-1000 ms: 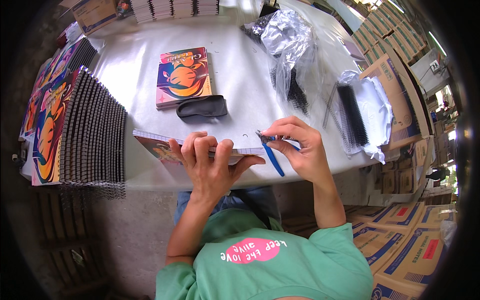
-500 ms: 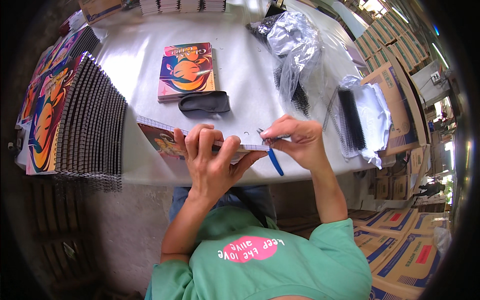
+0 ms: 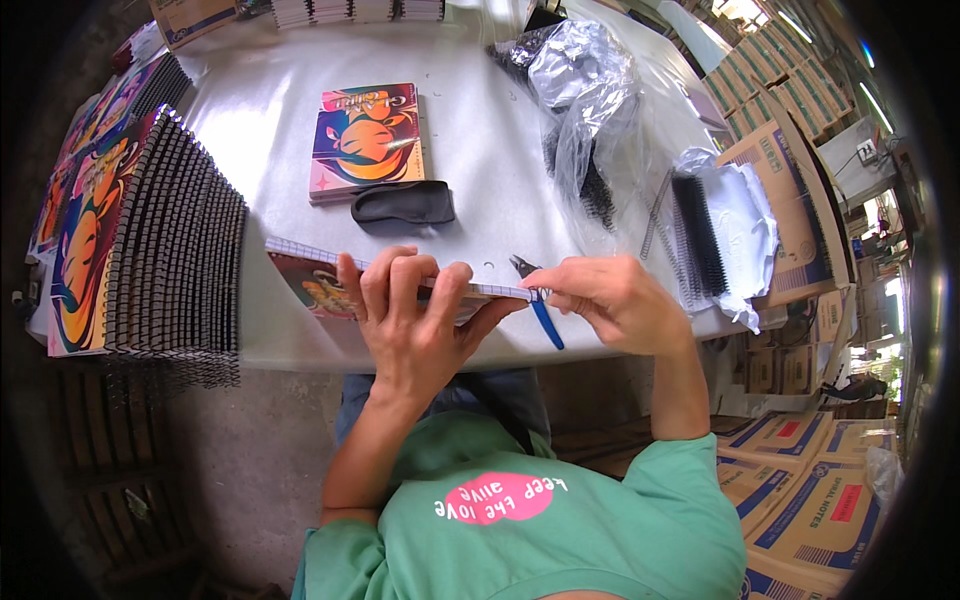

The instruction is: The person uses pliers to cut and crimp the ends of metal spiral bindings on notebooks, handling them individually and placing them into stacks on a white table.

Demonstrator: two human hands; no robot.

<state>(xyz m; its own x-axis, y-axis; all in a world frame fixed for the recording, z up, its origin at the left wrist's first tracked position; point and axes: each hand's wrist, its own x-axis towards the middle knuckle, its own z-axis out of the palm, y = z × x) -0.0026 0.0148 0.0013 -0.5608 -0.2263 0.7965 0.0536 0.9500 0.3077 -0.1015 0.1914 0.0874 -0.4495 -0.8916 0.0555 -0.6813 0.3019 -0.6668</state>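
My left hand (image 3: 415, 310) grips a notebook (image 3: 310, 280) stood on its long edge near the table's front, its squared page edge facing up and its colourful cover partly in view. At the notebook's right end, my right hand (image 3: 620, 300) has its fingers pinched together; what they hold is too small or hidden to make out. Just behind that end lies a pair of blue-handled cutters (image 3: 546, 324), partly covered by the notebook and fingers. Beyond the notebook a dark grey, rounded object (image 3: 405, 206) leans by a short stack of notebooks (image 3: 367, 140).
Tall stacks of spiral-bound notebooks (image 3: 170, 240) line the left side. To the right lie a clear plastic bag (image 3: 590, 90) with black coils, and more black coils (image 3: 698, 235) on white paper. Cartons (image 3: 780, 190) stand beyond the right edge. Tiny wire scraps dot the white tabletop (image 3: 470, 150).
My right hand has shifted slightly right and down and turned, uncovering more of the cutters' dark jaws. My left hand still holds the notebook in nearly the same place.
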